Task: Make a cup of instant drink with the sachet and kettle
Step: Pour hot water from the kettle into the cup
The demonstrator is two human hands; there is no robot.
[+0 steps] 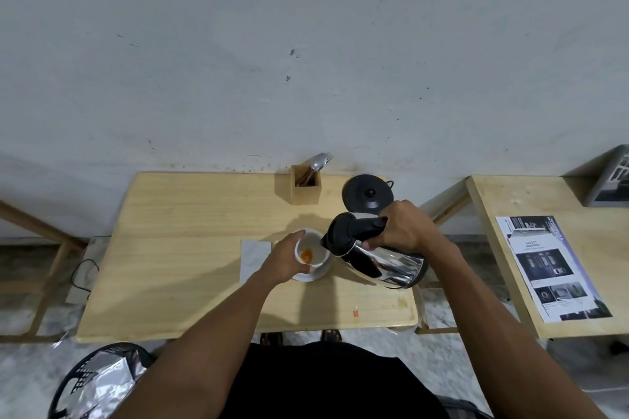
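The right hand is wrapped tight around the black handle of the steel kettle, fingers curled under and thumb across the top; the kettle is lifted clear of the tabletop and tipped toward the person's left, its black lid and spout end hanging just over the rim of the white cup; whether water is running I cannot tell. The left hand cups the near-left side of the cup, fingers bent around its wall and thumb along the rim, steadying it; the cup sits on a white saucer, and inside it lies a small heap of orange powder against the white bottom. A pale square napkin lies flat just to the left of the saucer, partly under the left wrist; a small orange scrap, perhaps torn from the sachet, lies near the front edge of the tabletop, well apart from the cup. Behind the kettle, the round black kettle base rests near the wall, its cord trailing off to the right; beside it stands a wooden holder with a spoon and a fork upright in it. A second tabletop to the right carries a printed sheet; a black basket with crumpled foil sits on the floor at lower left.
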